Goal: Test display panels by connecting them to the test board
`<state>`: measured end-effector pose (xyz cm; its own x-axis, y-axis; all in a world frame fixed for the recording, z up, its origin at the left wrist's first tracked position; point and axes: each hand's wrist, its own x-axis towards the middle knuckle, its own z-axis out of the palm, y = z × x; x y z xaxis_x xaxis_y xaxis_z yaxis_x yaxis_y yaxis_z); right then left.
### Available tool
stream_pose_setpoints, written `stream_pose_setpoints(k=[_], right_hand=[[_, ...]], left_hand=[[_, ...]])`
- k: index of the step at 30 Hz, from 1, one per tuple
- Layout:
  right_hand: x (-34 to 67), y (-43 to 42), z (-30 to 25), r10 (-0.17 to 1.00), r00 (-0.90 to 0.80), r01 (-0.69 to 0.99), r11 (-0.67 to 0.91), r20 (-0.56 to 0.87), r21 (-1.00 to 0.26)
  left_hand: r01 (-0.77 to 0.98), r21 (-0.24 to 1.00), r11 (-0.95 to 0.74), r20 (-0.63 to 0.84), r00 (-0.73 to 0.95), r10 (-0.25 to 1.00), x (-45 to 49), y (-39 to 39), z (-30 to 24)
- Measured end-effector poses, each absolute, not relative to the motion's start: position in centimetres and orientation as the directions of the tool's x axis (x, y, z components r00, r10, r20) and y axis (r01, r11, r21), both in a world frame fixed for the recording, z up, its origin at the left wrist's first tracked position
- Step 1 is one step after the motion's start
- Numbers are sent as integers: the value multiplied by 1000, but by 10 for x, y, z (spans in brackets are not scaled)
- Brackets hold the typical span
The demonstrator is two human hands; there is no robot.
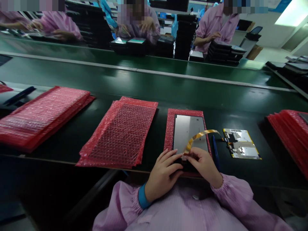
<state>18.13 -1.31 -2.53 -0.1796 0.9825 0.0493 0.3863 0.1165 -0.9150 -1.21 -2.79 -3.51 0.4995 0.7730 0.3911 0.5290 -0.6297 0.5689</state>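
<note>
A grey display panel lies on a red bubble-wrap bag at the near edge of the green bench. A gold flex ribbon cable arcs from the panel's near end to a small circuit board on its right. My left hand rests on the panel's near edge, fingers bent and pressing down. My right hand pinches the near end of the ribbon cable where it meets the panel. A dark blue pen-like tool lies between panel and board.
Stacks of red bubble-wrap bags lie at centre, left and far right. A green conveyor belt runs behind. Across it, people in pink coats work among black tray stacks.
</note>
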Motion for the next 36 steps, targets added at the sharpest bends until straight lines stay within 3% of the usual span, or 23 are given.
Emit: stream_pose_setpoints(k=[36], right_hand=[[185, -12, -29, 973, -228, 433, 130, 31, -892]], left_hand=[[535, 545, -646, 389, 521, 760, -14, -26, -34]])
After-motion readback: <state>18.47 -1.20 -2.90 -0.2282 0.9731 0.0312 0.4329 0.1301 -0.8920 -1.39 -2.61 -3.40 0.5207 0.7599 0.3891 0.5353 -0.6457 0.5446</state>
